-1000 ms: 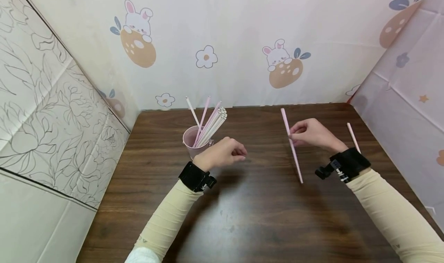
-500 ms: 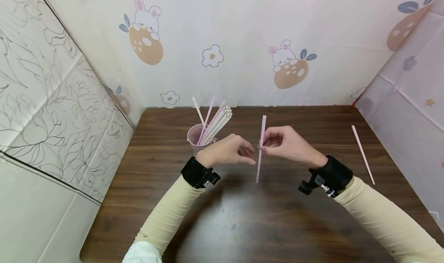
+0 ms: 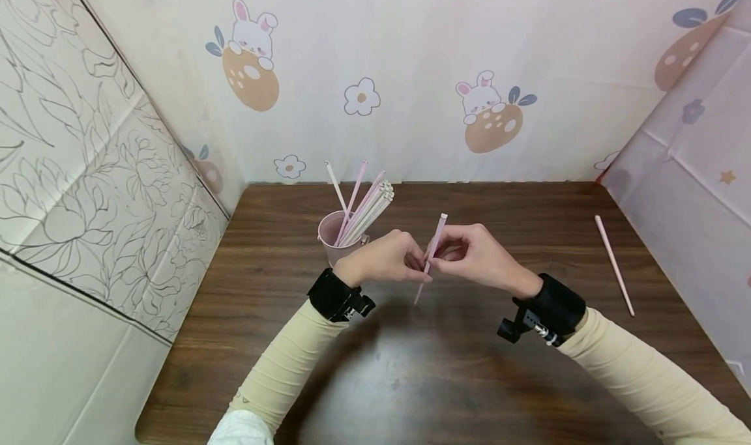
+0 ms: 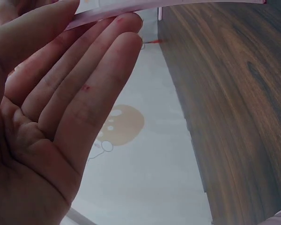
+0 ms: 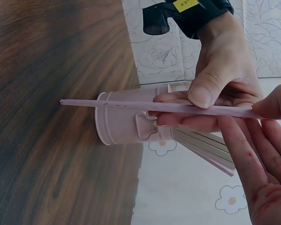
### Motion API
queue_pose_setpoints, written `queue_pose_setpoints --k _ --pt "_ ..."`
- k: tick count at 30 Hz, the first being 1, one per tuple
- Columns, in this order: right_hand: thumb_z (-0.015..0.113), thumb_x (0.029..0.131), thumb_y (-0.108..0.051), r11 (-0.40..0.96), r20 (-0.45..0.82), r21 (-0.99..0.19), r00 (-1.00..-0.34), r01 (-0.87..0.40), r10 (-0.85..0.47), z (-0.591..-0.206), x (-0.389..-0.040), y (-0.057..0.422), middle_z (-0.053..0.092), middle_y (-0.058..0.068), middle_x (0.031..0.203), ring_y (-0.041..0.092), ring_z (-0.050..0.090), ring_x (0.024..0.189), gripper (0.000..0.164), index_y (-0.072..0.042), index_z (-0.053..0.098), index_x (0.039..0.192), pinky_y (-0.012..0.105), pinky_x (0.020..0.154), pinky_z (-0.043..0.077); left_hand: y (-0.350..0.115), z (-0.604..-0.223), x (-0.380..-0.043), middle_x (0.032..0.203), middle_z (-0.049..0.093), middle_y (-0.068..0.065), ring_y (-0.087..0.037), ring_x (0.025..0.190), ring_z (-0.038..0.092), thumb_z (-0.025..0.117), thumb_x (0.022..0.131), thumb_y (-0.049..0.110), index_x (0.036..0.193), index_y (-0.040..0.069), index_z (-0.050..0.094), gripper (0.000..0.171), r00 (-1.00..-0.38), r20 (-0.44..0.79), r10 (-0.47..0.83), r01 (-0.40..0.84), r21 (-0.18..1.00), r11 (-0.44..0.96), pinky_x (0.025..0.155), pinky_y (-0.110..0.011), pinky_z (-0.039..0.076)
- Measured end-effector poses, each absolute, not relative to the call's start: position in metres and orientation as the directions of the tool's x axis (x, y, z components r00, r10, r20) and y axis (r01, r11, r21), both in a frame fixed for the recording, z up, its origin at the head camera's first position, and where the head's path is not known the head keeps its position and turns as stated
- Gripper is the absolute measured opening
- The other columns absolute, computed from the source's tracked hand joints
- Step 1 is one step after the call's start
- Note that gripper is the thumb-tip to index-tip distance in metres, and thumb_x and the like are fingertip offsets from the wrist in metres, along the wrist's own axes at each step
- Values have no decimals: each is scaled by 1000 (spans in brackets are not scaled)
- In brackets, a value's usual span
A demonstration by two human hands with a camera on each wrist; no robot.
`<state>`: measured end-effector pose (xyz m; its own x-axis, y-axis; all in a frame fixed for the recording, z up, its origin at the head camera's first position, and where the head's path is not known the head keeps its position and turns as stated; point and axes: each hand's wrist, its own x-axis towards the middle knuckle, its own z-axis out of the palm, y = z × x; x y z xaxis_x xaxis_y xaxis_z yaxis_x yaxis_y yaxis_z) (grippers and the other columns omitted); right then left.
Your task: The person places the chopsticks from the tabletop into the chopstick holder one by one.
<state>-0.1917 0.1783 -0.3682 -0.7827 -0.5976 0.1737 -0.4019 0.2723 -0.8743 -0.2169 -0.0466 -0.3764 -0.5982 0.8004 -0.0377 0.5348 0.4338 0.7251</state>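
Observation:
A slender pink straw (image 3: pixel 438 230) is held tilted above the table between both hands. My right hand (image 3: pixel 481 256) pinches it between thumb and fingers. From the other side, my left hand (image 3: pixel 384 256) meets it lower down; in the right wrist view the left thumb (image 5: pixel 202 96) lies over the straw, with fingers under it. The straw also crosses the top of the left wrist view, against the left fingertips. Just behind the left hand stands a small pink bucket (image 3: pixel 330 252), its lower part partly hidden, with several white and pink straws (image 3: pixel 368 212) leaning in it.
A single pale straw (image 3: pixel 614 266) lies on the brown wooden table (image 3: pixel 528 380) near its right edge. Behind the table is a wall covering (image 3: pixel 411 139) printed with rabbits and flowers. Patterned panels stand at left and right.
My right hand has carried the pink straw leftward to the left hand, and the straw now tilts the other way. The left hand, bare a second ago, has taken hold of it.

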Motion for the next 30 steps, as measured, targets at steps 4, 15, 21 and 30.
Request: queue_pose_setpoints --k 4,15,21,30 --pt "74 92 -3 276 158 -877 -778 -394 -608 -371 -190 179 73 8 99 14 74 88 13 -11 71 102 26 81 62 -45 -380 -216 81 81 1 7 71 68 80 90 15 85 9 81 8 -583 -37 812 557 709 432 66 -14 55" --pt "72 96 -7 392 165 -840 -864 -375 -475 -387 -202 230 73 12 107 14 73 93 20 -8 69 116 24 77 60 -78 -388 -222 83 81 0 5 74 69 79 91 15 84 9 81 10 -655 -52 754 550 651 523 67 -14 55" --pt "70 98 -10 492 113 -838 -957 -236 -267 -408 -215 293 74 9 102 11 75 84 23 1 67 118 22 72 61 -120 -367 -230 77 79 0 1 66 63 78 92 16 85 10 81 10 -697 12 716 551 648 526 63 -17 52" --pt "69 100 -26 634 32 -773 -999 -29 -7 -440 -227 370 78 -5 94 -1 73 77 37 3 66 122 9 99 48 -172 -331 -243 89 81 -8 -19 81 78 77 92 14 95 6 81 9 -883 184 432 397 783 478 72 -23 60"
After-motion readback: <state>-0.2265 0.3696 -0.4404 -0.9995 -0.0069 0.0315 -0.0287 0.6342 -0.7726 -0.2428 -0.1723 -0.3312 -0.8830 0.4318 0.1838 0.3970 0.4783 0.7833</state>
